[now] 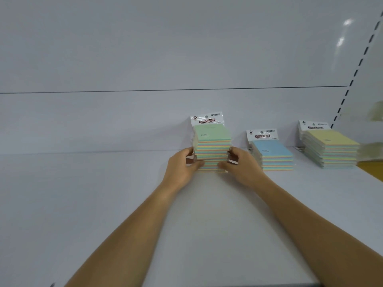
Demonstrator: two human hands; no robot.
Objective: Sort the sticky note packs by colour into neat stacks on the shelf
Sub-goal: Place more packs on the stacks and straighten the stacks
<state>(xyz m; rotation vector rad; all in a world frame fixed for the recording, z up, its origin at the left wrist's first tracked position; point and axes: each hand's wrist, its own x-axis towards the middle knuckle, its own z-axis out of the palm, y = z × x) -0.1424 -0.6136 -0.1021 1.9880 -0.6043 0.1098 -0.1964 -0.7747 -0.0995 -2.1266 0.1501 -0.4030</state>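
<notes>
Three stacks of sticky note packs stand in a row near the back of the white shelf (103, 193). Each pack is in a clear wrapper with a white header card. The green-topped stack (212, 146) is in the middle of the view, the blue-topped stack (273, 154) is just to its right, and the yellow-topped stack (331, 150) is farther right. The number of packs in each stack cannot be told.

Both forearms reach forward. The left hand (182, 166) and right hand (242, 166) flank the green-topped stack. Each grip is curled round its lower packs, with thumbs on the near face and fingers along the sides. Behind is a plain back panel (145, 59), and a slotted upright (356, 69) stands at the right.
</notes>
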